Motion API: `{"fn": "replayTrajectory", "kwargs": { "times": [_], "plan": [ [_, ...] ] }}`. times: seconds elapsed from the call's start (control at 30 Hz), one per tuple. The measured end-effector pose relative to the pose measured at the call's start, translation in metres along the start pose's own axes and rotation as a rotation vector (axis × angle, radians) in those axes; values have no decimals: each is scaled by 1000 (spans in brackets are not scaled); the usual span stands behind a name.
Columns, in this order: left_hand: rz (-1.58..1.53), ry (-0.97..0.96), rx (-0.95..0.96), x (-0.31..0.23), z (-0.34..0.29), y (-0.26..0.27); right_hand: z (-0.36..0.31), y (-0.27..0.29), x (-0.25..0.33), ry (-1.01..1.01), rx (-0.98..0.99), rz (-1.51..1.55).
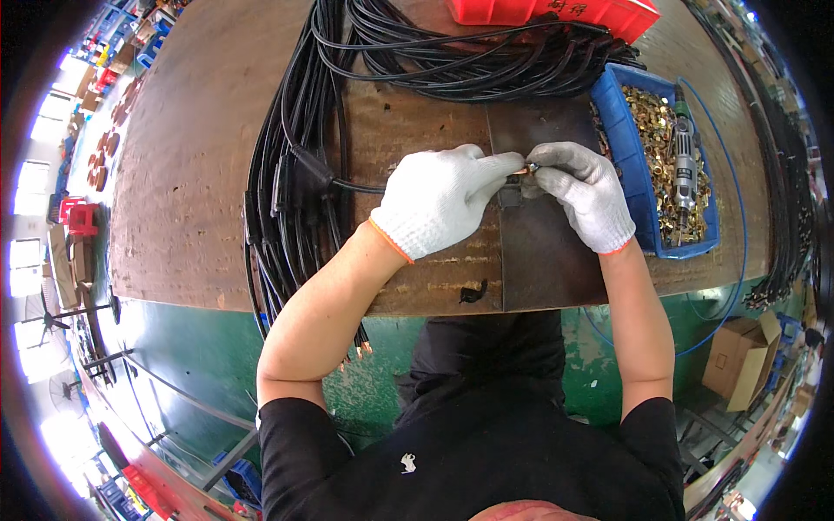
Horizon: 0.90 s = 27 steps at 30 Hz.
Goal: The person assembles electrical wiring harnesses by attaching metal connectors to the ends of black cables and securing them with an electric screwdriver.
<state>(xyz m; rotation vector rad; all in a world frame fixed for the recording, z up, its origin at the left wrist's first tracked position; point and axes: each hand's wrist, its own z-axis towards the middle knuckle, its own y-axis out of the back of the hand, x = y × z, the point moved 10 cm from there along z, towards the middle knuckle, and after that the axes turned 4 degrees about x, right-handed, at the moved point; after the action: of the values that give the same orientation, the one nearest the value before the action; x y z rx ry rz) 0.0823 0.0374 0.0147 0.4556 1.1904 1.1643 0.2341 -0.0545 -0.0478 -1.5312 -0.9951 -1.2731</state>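
Observation:
My left hand (441, 201), in a white knitted glove, is closed round a black cable (360, 187) that runs in from the bundle on its left. Past the fingertips pokes the cable's bare copper end (519, 171). Meeting it there is a small shiny metal fitting (533, 166), pinched between thumb and fingers of my gloved right hand (584, 193). Its exact shape is too small to make out. Beneath the fingertips a small dark block (510, 196) rests on the metal plate (547, 269) of the table.
Black cables (295, 113) lie bundled along the left and far side, some ends hanging over the near edge. At the right stands a blue bin (640, 187) of brass-coloured fittings, with an air tool (685, 165) on top and its blue hose (741, 200) alongside. A red bin (521, 12) sits behind.

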Motion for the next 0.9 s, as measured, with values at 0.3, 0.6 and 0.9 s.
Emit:
{"fn": "replayTrajectory", "kwargs": {
  "times": [0.3,0.6,0.9],
  "plan": [
    [32,26,5,0,0,-2,-2,-5,13,24,-41,-145],
    [3,69,22,7,0,-1,4,-18,16,30,-20,-254],
    [86,106,77,16,-3,-7,7,-39,49,308,-46,-983]
  ]
}}
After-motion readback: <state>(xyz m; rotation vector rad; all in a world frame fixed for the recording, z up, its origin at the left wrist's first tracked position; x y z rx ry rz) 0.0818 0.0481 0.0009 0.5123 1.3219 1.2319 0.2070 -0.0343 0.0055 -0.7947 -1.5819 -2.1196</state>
